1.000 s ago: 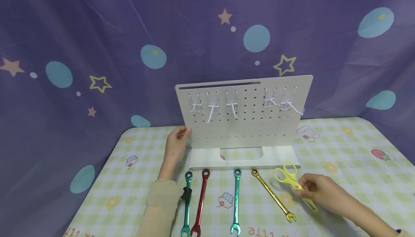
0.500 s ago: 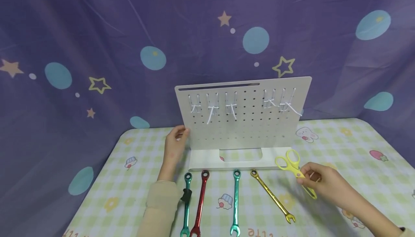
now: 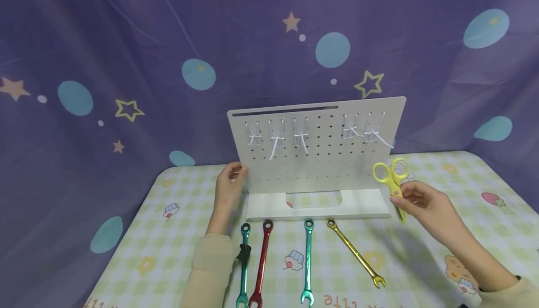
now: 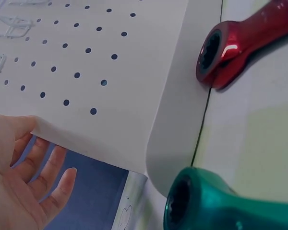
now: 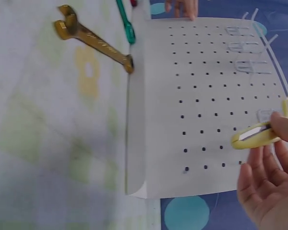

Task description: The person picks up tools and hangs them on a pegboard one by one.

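Observation:
My right hand [image 3: 431, 212] pinches yellow scissors [image 3: 395, 185] between thumb and fingers, raised beside the right edge of a white pegboard [image 3: 311, 172]. Their handle loops point up and the blades down. In the right wrist view the yellow blade end [image 5: 252, 139] shows in front of the board, while most of the handles are cut off by the frame. At the board's left edge, my left hand [image 3: 229, 191] holds on, thumb in front and fingers behind. The left wrist view shows that thumb [image 4: 26, 125] against the edge and the other fingers loosely bent.
White wire hooks [image 3: 301, 135] hang along the board's upper part. Before its base lie a green wrench [image 3: 244, 270] with a black clip, a red wrench [image 3: 262, 263], a teal wrench [image 3: 308, 261] and a gold wrench [image 3: 354, 252]. A checked cloth [image 3: 168, 252] covers the table.
The right hand has lifted the scissors from above the table up and away, towards the board's right edge, turning them more upright. The left hand stays at the board.

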Motion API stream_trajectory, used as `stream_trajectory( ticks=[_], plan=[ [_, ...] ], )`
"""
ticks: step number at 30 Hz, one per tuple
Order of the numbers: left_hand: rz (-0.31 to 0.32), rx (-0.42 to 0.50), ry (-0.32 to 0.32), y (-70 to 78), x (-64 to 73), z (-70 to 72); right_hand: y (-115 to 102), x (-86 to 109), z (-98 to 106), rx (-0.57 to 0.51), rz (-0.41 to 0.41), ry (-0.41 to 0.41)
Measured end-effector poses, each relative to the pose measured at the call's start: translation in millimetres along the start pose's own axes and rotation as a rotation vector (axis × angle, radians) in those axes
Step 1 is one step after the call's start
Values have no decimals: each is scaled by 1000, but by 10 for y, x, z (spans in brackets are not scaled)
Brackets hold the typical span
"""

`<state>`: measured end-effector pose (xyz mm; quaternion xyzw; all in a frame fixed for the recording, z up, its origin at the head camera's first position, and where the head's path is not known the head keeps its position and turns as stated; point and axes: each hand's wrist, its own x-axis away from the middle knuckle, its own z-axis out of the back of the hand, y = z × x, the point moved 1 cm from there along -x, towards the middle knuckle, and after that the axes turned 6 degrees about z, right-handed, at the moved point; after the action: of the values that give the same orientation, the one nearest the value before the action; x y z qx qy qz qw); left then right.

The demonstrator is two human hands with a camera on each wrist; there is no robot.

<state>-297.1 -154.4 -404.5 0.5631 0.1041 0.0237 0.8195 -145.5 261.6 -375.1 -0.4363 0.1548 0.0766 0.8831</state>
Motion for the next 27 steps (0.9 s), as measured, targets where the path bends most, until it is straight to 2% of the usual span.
stream_trajectory(
  ticks=[4, 8, 14, 22, 27],
  plan=[
    [15, -5, 0, 24, 3, 0, -53, -34, 48, -129, 29, 98],
    [18, -14, -3, 58, 6, -11, -73, -84, 95, -198, 15, 145],
    [3, -9, -6, 54, -2, -19, -56, -176, 94, -232, -42, 137],
    [-6, -21, -5, 17, 14, 3, -21, -320, -12, -214, -33, 118],
    [10, -17, -13, 25, 33, 15, -23, -421, -42, -210, -43, 112]
  ],
)
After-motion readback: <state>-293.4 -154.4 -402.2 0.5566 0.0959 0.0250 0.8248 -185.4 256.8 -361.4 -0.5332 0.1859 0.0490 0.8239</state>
